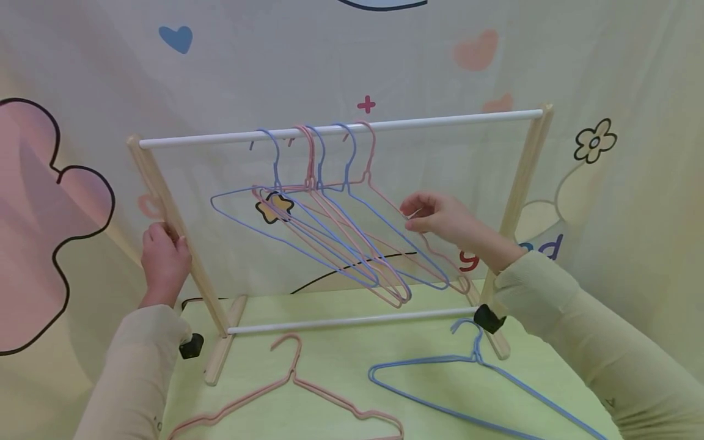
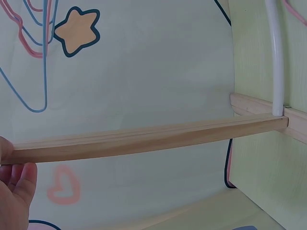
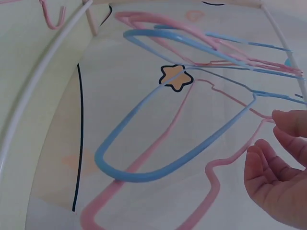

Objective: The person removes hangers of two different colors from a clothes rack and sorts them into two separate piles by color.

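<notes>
Several pink and blue wire clothes hangers hang by their hooks from the white top bar [image 1: 440, 121] of a small wooden rack. My left hand [image 1: 165, 260] grips the rack's left wooden post [image 2: 144, 141] around mid-height, its thumb and fingers on either side of the wood. On the other side, my right hand [image 1: 440, 215] pinches the sloping shoulder of the rightmost pink hanger [image 3: 213, 182] between thumb and fingers. Next to it hangs a blue hanger [image 3: 144, 177]. The other hanging ones overlap towards the bar's middle.
On the pale green table lie a pink hanger [image 1: 324, 395] at the front and blue hangers [image 1: 423, 400] at front right. A lower white bar [image 1: 352, 321] joins the rack's feet. Behind stands a printed curtain [image 1: 308, 67]. The right post [image 1: 519, 183] is beside my right forearm.
</notes>
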Demonstrator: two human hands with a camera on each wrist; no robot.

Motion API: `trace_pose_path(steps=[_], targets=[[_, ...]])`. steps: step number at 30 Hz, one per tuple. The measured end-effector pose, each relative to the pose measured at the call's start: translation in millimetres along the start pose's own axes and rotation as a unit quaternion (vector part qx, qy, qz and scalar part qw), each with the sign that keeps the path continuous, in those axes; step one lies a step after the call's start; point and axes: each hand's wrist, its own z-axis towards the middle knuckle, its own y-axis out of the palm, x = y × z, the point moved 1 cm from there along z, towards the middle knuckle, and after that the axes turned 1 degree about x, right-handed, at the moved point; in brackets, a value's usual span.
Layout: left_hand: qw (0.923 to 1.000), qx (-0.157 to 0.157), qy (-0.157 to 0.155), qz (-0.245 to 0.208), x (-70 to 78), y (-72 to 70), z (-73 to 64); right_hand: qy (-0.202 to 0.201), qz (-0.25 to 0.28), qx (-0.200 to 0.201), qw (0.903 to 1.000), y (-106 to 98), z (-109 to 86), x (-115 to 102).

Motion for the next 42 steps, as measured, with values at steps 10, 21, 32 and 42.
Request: trace_pose_path(steps=[10, 21, 32, 42], targets=[[1.0, 0.004, 0.009, -0.003, 1.5, 1.7, 0.5, 0.057, -0.045, -0.002, 0.9973, -4, 15.3, 8], [1.0, 0.0, 0.003, 0.0, 2.3, 1.9, 0.6, 0.062, -0.034, -0.036, 0.9968, -4, 17.8, 11], [1.0, 0.005, 0.006, -0.006, -0.8, 2.4, 0.2, 0.04, -0.054, 0.014, 0.9977, -27, 6.7, 7], [0.9998, 0.014, 0.014, -0.001, -0.1, 0.5, -0.1, 0.024, -0.11, 0.023, 0.9934, -55, -22.9, 18]])
